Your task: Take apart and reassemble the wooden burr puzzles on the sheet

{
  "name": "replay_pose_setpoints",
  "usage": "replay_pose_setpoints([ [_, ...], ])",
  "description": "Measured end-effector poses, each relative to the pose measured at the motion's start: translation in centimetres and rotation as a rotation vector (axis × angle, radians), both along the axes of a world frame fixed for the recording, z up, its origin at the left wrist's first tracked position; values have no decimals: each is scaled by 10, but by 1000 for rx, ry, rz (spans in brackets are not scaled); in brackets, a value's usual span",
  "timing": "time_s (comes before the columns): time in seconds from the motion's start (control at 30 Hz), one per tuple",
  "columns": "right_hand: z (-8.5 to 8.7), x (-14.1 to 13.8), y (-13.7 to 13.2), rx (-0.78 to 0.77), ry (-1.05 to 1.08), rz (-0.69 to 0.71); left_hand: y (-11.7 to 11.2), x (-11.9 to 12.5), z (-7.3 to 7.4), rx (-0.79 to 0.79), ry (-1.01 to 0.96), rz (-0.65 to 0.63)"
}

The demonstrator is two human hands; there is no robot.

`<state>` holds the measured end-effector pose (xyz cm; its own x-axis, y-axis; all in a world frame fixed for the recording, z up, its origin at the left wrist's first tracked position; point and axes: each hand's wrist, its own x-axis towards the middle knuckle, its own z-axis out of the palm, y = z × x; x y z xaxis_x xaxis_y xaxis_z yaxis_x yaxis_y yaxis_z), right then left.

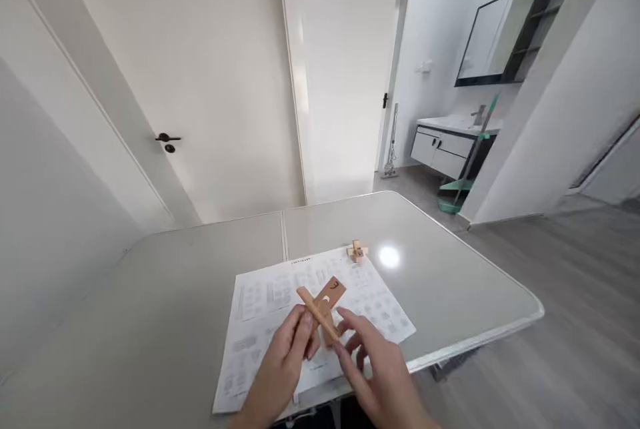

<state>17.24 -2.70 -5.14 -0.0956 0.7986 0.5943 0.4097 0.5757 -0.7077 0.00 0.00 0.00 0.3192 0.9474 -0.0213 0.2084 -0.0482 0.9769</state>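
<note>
My left hand (290, 352) is closed on several flat wooden puzzle pieces (319, 312) that cross one another above a printed sheet. One piece (334, 287) points up to the right and bears a dark curved mark and a pale notch. Another, narrower, slants across it from upper left to lower right. At its lower right end, my right hand (373, 352) has its thumb against the wood and its fingers curled round. How the pieces interlock is partly hidden by my fingers. A small assembled wooden cross-shaped puzzle (357, 251) sits at the sheet's top right corner.
Printed with small diagrams, the white sheet (257, 332) lies on a glossy grey table (165, 309) with a pale raised edge. A bright light reflection shows right of the sheet. Beyond are a closed door (225, 82), a washbasin cabinet (443, 149) and a green dustpan (450, 204).
</note>
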Motion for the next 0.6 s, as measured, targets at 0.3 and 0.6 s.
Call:
replay_pose_setpoints([
  [0.3, 0, -7, 2, 176, -69, -107, -8, 9, 0, 9, -38, -39],
  [0.6, 1, -10, 1, 198, 3, -128, -14, 13, 3, -26, -34, -25],
])
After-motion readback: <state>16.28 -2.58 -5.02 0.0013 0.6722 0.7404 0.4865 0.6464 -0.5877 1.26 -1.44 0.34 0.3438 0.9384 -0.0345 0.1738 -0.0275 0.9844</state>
